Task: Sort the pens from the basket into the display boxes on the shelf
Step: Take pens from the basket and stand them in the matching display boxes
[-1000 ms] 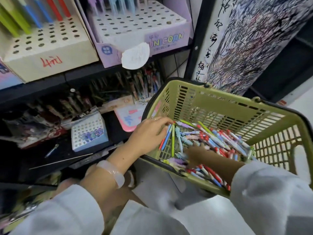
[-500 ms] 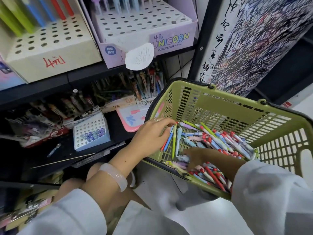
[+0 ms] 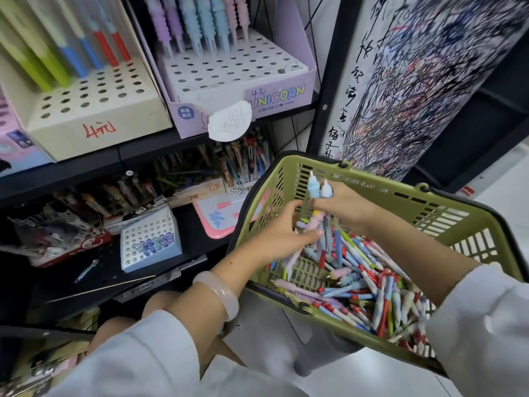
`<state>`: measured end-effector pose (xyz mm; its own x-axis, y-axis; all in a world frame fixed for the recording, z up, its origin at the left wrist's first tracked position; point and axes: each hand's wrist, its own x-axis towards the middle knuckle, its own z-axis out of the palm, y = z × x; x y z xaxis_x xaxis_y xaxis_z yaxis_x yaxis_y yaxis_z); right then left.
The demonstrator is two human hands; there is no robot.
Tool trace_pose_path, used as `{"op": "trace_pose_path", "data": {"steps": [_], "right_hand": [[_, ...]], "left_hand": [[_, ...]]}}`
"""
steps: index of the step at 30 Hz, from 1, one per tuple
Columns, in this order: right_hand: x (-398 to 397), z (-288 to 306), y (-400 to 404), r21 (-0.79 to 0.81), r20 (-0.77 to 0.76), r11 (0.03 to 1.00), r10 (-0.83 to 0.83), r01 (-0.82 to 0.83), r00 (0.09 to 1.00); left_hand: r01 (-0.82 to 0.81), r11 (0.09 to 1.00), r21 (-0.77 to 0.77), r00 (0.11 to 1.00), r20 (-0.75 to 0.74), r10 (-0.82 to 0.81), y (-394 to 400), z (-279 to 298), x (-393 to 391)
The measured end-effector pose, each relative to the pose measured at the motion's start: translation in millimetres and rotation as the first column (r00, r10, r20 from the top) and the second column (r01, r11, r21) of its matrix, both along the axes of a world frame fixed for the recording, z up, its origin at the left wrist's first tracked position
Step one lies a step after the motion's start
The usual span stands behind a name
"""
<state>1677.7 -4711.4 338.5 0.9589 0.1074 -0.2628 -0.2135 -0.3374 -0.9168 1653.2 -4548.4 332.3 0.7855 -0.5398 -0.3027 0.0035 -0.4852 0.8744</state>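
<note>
A person crouched at a stationery shelf sorts stock from a green basket (image 3: 446,224), which rests tilted against the knees and is the centre of the scene. Above the basket's left half, the right hand (image 3: 347,204) is curled round a small bunch of pastel ridged pens (image 3: 317,193), their rounded caps standing up out of the fist and their barrels hanging down toward the heap. Just below and to the left of that bunch, the left hand (image 3: 282,239) reaches in over the basket's near-left rim with its fingers loosely extended toward the barrels; motion blur hides whether it pinches one or merely steadies them. The rest of the loose pens (image 3: 372,285) lie jumbled across the basket floor, piled deepest toward its lower right. Up and to the left of the basket, on the upper shelf, stands the purple UNICORN display box (image 3: 243,78) (its front rows of holes unfilled, matching ridged pens standing at the back), and further left a cream display box (image 3: 94,110). These pens look light, stiff and smooth, so a bunch is likely to fan out or slip; holding each by the ridged grip near the cap should keep the tip free to find a hole.
</note>
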Motion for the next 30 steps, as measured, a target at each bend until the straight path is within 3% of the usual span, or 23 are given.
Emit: {"op": "trace_pose_path", "data": {"steps": [2, 6, 11, 13, 17, 19, 22, 25, 28, 30], "right_hand": [[2.4, 14.8, 6.7, 0.051, 0.017, 0.998, -0.030, 0.029, 0.999], [5.7, 31.9, 14.9, 0.194, -0.056, 0.960, -0.192, 0.200, 0.980], [2.7, 40.8, 25.0, 0.250, -0.047, 0.943, -0.216, 0.221, 0.975], [0.8, 45.3, 25.9, 0.306, -0.011, 0.936, -0.181, 0.175, 0.984], [3.1, 58.1, 25.2, 0.141, 0.116, 0.984, -0.125, 0.109, 0.985], [7.0, 67.0, 28.2, 0.195, 0.119, 0.977, -0.112, 0.088, 0.987], [6.5, 75.5, 39.4, 0.327, 0.194, 0.944, -0.108, 0.039, 0.975], [4.9, 77.0, 54.5, 0.301, 0.324, 0.954, -0.101, -0.001, 0.941], [5.7, 83.9, 73.0, 0.439, 0.264, 0.898, -0.156, 0.025, 0.952], [6.3, 87.7, 85.2, 0.398, 0.263, 0.917, -0.101, -0.013, 0.959]], "left_hand": [[-0.026, 0.996, -0.090, 0.997, -0.077, 0.019, -14.3, 3.2, -0.7], [-0.257, 0.942, -0.216, 0.961, -0.163, 0.225, -31.0, 2.5, 3.8], [-0.326, 0.847, -0.421, 0.935, -0.274, 0.223, -38.3, 9.6, 3.1], [-0.299, 0.847, -0.439, 0.950, -0.223, 0.220, -33.1, 15.6, 4.9], [-0.236, 0.901, -0.365, 0.972, -0.107, 0.211, -16.9, 31.9, 9.2], [-0.244, 0.893, -0.378, 0.969, -0.057, 0.241, -8.3, 40.5, 11.8], [-0.289, 0.848, -0.445, 0.955, -0.075, 0.286, 8.2, 55.0, 17.0], [-0.329, 0.802, -0.498, 0.937, -0.066, 0.344, 27.2, 70.5, 20.4], [-0.382, 0.768, -0.514, 0.900, -0.018, 0.436, 44.8, 82.5, 20.5], [-0.430, 0.732, -0.529, 0.864, -0.007, 0.503, 57.4, 90.3, 19.8]]}}
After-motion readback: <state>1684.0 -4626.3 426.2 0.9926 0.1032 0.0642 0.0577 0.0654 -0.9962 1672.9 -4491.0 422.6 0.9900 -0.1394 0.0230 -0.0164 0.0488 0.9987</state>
